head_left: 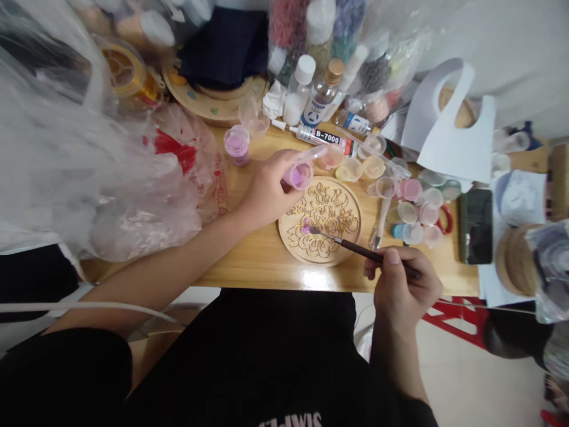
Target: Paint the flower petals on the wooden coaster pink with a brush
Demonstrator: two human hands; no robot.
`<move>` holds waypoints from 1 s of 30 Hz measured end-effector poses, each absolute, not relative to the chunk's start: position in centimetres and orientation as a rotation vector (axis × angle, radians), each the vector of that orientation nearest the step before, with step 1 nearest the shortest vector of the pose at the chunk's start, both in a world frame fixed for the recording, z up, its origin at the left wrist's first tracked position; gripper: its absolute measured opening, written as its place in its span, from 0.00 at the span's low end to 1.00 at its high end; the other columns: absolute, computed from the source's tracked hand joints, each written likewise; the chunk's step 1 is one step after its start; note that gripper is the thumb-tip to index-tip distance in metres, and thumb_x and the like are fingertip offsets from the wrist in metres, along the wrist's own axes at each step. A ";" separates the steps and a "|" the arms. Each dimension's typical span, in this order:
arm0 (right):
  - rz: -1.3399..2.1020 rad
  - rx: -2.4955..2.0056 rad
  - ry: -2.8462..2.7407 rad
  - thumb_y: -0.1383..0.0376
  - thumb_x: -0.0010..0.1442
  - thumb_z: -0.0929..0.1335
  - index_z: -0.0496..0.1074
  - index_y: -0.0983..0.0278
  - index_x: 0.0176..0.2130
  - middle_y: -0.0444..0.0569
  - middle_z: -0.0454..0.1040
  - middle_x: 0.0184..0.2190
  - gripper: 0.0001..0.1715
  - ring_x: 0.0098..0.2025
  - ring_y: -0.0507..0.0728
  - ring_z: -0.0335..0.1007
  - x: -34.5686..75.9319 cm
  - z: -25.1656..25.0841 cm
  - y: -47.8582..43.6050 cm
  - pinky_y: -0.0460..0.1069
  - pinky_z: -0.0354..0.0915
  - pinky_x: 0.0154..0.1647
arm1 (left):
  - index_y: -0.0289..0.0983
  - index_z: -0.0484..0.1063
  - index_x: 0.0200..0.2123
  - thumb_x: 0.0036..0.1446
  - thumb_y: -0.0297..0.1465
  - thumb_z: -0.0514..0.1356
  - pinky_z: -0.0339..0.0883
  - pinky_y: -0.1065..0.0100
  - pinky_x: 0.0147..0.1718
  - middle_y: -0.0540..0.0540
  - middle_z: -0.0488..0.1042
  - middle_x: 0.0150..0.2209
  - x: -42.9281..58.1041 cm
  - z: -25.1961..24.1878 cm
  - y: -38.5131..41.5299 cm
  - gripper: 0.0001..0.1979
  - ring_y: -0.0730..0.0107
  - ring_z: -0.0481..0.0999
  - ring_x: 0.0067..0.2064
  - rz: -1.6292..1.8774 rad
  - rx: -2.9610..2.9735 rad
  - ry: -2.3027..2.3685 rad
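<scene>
My left hand [272, 187] grips a small clear cup of purple paint [300, 176] with its lid flipped up, just over the upper left rim of a round wooden plaque [291, 246]. Gold-lined flower outlines cover the plaque. My right hand [402, 284] is closed around a dark-handled tool [362, 251], which looks like a paintbrush or a small palette knife. Its tip meets the plaque left of centre, where a small purple patch [306, 226] shows. Whether bristles or a blade form the tip is too small to tell.
Several small lidded paint cups [411, 190] crowd the right of the table, near a black phone [476, 226]. A B-7000 glue tube [326, 139] and bottles [317, 98] stand behind. A purple jar [237, 146] sits left, beside plastic bags [151, 184].
</scene>
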State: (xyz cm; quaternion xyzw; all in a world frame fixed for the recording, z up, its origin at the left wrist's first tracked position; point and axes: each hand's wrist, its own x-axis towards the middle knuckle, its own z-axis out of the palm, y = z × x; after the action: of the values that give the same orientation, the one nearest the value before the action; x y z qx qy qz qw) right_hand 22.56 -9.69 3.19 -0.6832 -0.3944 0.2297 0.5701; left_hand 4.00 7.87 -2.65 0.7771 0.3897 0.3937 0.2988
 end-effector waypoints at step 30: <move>0.545 -1.602 -0.949 0.59 0.63 0.75 0.77 0.63 0.31 0.40 0.71 0.21 0.12 0.19 0.50 0.70 22.6 3.1 -9.6 0.45 0.66 0.18 | 0.36 0.72 0.51 0.55 0.20 0.64 0.77 0.57 0.56 0.44 0.79 0.50 4.0 -2.5 7.8 0.20 0.59 0.80 0.53 1.059 2.086 1.023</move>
State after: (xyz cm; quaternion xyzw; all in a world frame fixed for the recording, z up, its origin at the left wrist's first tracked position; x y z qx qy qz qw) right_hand 22.58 -9.61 3.09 -0.6813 -0.4035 0.2316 0.5651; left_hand 3.98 7.84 -2.51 0.7818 0.3835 0.3971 0.2899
